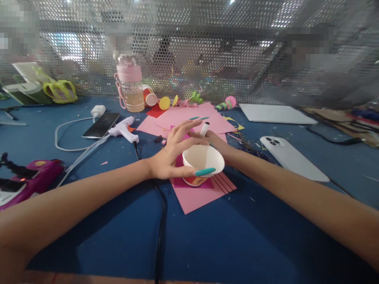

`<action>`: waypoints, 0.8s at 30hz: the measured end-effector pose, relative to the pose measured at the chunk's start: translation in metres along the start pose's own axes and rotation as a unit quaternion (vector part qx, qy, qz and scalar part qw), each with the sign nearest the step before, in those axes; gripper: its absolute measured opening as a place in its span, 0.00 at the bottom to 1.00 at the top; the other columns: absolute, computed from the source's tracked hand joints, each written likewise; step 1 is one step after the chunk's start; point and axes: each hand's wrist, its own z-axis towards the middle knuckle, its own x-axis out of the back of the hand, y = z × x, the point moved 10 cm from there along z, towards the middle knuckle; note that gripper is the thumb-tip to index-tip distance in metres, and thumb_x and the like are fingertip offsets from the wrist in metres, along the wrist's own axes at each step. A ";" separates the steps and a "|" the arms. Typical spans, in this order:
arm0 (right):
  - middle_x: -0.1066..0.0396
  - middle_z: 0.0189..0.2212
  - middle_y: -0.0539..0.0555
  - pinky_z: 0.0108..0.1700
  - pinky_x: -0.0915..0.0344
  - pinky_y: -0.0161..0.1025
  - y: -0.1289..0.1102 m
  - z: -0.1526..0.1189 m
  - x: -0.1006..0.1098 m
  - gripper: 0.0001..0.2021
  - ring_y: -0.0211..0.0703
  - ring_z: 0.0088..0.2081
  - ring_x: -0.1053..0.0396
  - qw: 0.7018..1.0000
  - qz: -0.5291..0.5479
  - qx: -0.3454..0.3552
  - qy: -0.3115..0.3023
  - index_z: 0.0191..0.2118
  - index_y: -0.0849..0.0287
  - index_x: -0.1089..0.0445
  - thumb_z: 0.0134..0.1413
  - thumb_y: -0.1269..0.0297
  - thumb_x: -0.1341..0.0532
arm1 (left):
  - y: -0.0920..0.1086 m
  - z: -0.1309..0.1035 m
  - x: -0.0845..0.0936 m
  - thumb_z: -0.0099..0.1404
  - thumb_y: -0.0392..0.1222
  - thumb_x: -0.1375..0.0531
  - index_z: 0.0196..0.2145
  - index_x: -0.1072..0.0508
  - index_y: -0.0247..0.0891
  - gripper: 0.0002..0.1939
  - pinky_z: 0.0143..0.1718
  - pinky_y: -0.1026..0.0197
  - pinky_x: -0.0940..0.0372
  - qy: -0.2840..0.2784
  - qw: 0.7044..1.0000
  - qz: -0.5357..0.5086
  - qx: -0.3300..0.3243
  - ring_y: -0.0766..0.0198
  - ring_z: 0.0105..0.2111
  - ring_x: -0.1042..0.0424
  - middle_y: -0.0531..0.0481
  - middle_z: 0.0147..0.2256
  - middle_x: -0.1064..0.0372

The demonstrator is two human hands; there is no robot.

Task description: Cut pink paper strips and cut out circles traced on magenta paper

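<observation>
A paper cup (203, 157), white inside with a red and yellow outside, stands on magenta and pink paper (189, 201) in front of me. My left hand (174, 154) is wrapped round the cup's left side, thumb across its near side. Behind the cup is my right hand (214, 140), closed on a white marker (204, 129) with a black end that points up. The cup and my left hand hide most of the right fingers and the marker's lower end.
A white glue gun (126, 129), a dark phone (101, 125) and a pink-lidded bottle (130, 85) are at the back left. More pink paper (201, 116) lies behind my hands. At right are a white phone (293, 157) and a white flat object (276, 114). A black cable (162, 221) crosses the table.
</observation>
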 end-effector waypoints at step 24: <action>0.49 0.05 0.40 0.05 0.61 0.27 0.011 -0.041 0.031 0.16 0.28 0.04 0.55 0.997 -0.018 0.004 0.074 0.18 0.57 0.43 0.49 0.53 0.44 | -0.002 0.000 0.001 0.52 0.62 0.46 0.48 0.37 0.42 0.30 0.57 0.37 0.60 -0.006 1.000 0.004 0.005 0.44 0.60 0.59 0.40 0.60 0.56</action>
